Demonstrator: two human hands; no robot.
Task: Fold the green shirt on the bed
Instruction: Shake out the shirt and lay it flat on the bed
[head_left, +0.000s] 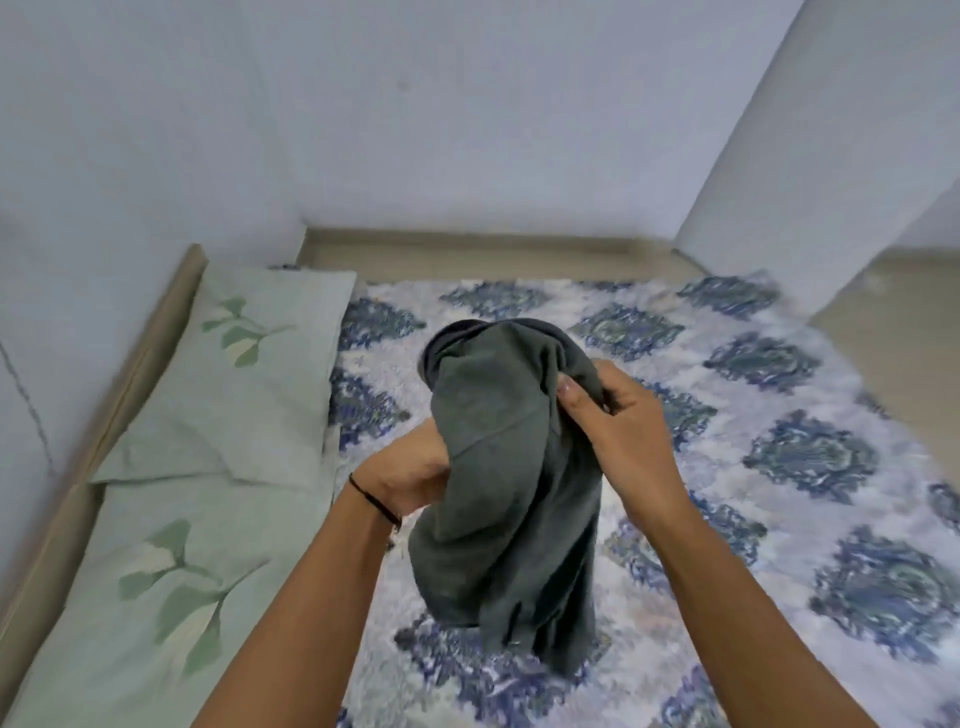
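Observation:
The dark green shirt (498, 483) hangs bunched in the air above the bed (779, 395), its lower end just over the patterned sheet. My right hand (618, 431) pinches the cloth near its upper right edge, thumb on top. My left hand (410, 473) grips the shirt's left side lower down, its fingers partly hidden behind the fabric. A dark collar or hem curls over at the top of the bundle.
Two pale green pillows with leaf prints, one (244, 374) behind the other (171, 597), lie along the bed's left side against the wall. A white pillar (810, 156) stands at the back right, with beige floor (904, 332) beyond the bed.

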